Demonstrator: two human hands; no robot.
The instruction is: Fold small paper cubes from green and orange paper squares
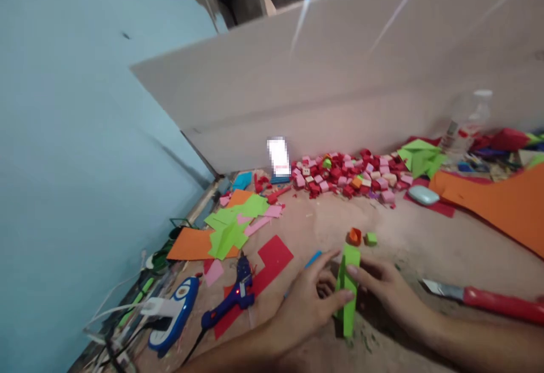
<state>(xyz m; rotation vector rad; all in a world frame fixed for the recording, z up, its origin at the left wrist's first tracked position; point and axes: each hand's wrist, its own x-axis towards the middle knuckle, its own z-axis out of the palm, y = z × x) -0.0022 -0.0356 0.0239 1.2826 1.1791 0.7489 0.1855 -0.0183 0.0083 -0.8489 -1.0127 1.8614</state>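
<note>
A folded strip of bright green paper [350, 293] stands between my two hands near the front of the table. My left hand [306, 299] pinches its lower left part between thumb and fingers. From the other side, my right hand [385, 285] grips its upper right edge, the thumb on the front face. Just beyond the strip sit a small orange folded piece [355, 236] and a small green paper cube [371, 239]. A thin blue stick-like item [313, 259] lies partly hidden behind my left hand.
A red-handled knife [488, 298] lies at right, blade towards my right hand. At left are a blue glue gun [232, 299] and a blue-and-white power strip [174, 316]. A heap of small pink and red cubes [340, 177] lies along the white board [340, 78]. A plastic bottle [467, 123] stands back right.
</note>
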